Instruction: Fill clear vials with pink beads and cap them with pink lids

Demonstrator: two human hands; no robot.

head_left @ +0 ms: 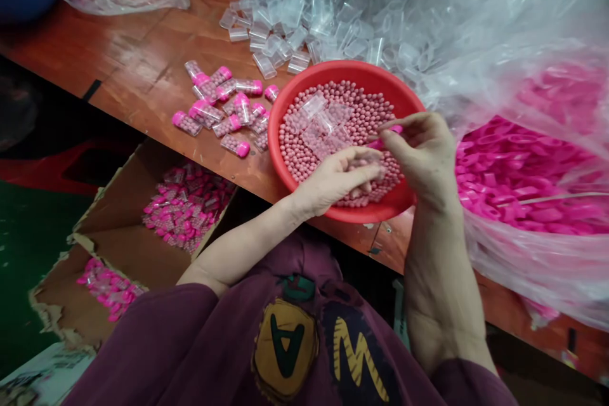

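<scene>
Nearby, clear tubes [276, 44], bagged caps [523, 171], right hand [423, 146] pinching pink piece [392, 129] over bowl [275, 139], left hand [342, 179] grip unclear

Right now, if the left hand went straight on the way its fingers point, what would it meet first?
Most likely the right hand, which holds a pink cap, just ahead of the left hand. Depth is unclear, though: it might pass underneath, over the beads in the red bowl.

Beads [368, 108] in a bowl [375, 212] beneath the left hand [333, 181], capped tubes [242, 111] leftward; caps [523, 181] right of the right hand [423, 152], uncapped tubes [322, 16] beyond
</scene>
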